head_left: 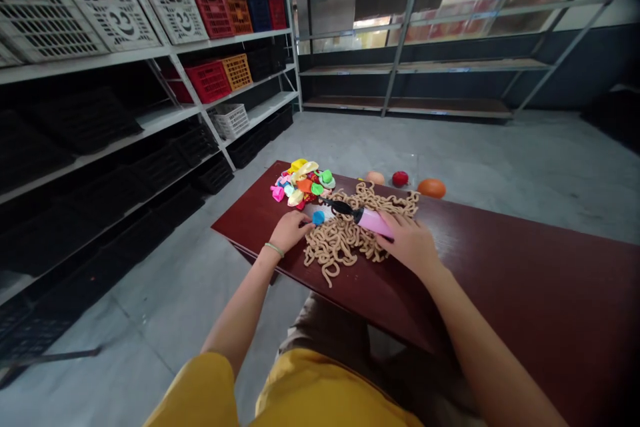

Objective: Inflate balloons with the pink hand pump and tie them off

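Note:
Fingers wrapped round its pink barrel, my right hand grips a balloon pump with a black end, lying low over the table and pointing left. My left hand is closed in a pinch at the edge of a small blue balloon, which lies just left of the pump's black end. Under and around the pump spreads a tangled heap of tan, cord-like strands. Behind the left hand is a pile of limp balloons in yellow, pink, orange, green and red.
The dark red table extends far to the right. On the floor beyond its back edge are an orange balloon, a red one and a peach one. Shelving with crates stands at left; more metal racks stand behind.

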{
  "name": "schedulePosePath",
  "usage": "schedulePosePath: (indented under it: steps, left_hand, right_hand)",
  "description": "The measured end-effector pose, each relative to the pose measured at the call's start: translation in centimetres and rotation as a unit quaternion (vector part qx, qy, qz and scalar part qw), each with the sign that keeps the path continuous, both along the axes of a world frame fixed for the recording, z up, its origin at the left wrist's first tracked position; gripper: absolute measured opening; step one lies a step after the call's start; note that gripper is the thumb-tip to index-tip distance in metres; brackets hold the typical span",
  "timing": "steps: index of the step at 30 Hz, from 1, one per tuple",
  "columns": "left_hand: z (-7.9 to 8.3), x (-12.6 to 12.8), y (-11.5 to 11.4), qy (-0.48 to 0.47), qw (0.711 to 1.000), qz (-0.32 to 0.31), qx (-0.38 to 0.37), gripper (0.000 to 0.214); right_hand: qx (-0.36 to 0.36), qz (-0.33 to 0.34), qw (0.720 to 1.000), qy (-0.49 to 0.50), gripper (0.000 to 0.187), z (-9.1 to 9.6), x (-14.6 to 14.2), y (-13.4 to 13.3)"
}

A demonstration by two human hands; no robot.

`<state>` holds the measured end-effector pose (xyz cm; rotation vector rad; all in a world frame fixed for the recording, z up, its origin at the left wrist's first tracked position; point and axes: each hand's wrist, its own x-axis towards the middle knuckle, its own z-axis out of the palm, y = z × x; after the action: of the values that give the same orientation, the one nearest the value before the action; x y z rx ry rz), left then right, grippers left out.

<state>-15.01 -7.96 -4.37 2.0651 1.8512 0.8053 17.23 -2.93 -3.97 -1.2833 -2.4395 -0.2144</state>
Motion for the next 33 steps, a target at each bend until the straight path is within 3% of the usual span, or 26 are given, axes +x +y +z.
schedulePosePath:
  steps: [7,10,13,15,17,22,24,26,28,33]
  left_hand:
    - [1.1,0.6,0.9,-0.001,0.999,0.034,-0.006,0.013]
    - [2.1,1.4,2.0,-0.071,0.995,0.071,0.002,0.023]
    - [3.1,2.3,3.7,-0.197,0.977,0.072,-0.037,0.031]
    - [3.8,3.2,4.9,-0.308,0.947,0.065,-0.067,0.032]
    - [4.5,4.2,6.0,-0.435,0.894,0.065,-0.085,0.029]
    - [5.6,7.7,9.2,-0.709,0.695,0.046,-0.106,0.014]
    - [5.4,9.4,10.5,-0.776,0.616,0.020,-0.135,0.009]
    - [4.7,11.0,11.7,-0.811,0.561,0.010,-0.165,0.008]
    - [3.7,12.2,12.4,-0.819,0.550,0.012,-0.162,0.010]
    - [1.7,13.2,12.2,-0.799,0.595,0.026,-0.081,0.013]
  right_hand:
    - [-0.004,-0.014,1.000,0.012,0.050,0.9,0.0,-0.4]
    - [-0.010,-0.031,0.999,0.023,0.051,1.5,0.4,-0.3]
    - [-0.011,-0.045,0.999,0.027,0.051,2.2,1.0,0.2]
    - [-0.009,-0.050,0.998,0.028,0.051,2.7,1.7,0.8]
    - [-0.010,-0.053,0.998,0.031,0.052,3.0,2.7,1.3]
    - [0.001,-0.083,0.995,0.061,0.054,2.6,5.6,1.9]
    - [0.028,-0.099,0.992,0.080,0.053,1.8,6.4,1.8]
    - [0.050,-0.111,0.988,0.093,0.051,1.0,6.8,1.5]
    - [0.052,-0.107,0.989,0.086,0.051,0.2,6.9,1.3]
    - [0.027,-0.096,0.994,0.052,0.051,-0.8,7.0,1.1]
